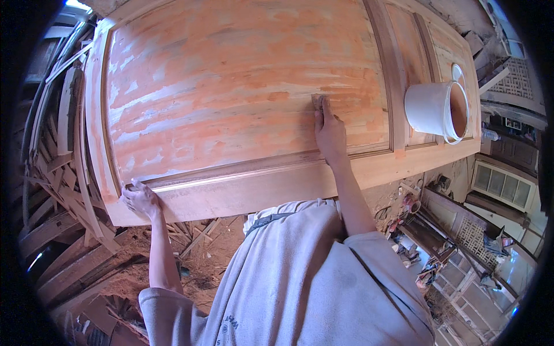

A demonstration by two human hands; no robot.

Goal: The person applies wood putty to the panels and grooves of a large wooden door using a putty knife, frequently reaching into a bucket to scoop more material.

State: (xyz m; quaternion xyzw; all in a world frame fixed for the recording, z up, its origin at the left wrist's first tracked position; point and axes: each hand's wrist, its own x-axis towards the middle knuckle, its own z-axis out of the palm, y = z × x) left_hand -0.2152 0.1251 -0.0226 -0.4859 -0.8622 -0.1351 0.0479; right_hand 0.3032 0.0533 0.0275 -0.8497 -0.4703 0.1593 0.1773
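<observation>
A large wooden panel door [231,196] lies flat before me, its big panel [231,75] smeared with orange and whitish filler. My right hand [331,135] presses a small flat brownish piece [318,102] onto the right part of this panel. Its fingers are closed around the piece, and I cannot make out whether it is a scraper or folded sandpaper. At the near left corner of the door rests my left hand [142,200], fingers bent and apart on the frame, with nothing visible in it.
A white plastic bucket [426,108] lies tipped on its side on the door's right part, mouth facing right, with brownish residue inside. Wooden offcuts [60,173] are piled on the left. Sawdust [202,254] covers the ground, and old window frames [502,184] stand on the right.
</observation>
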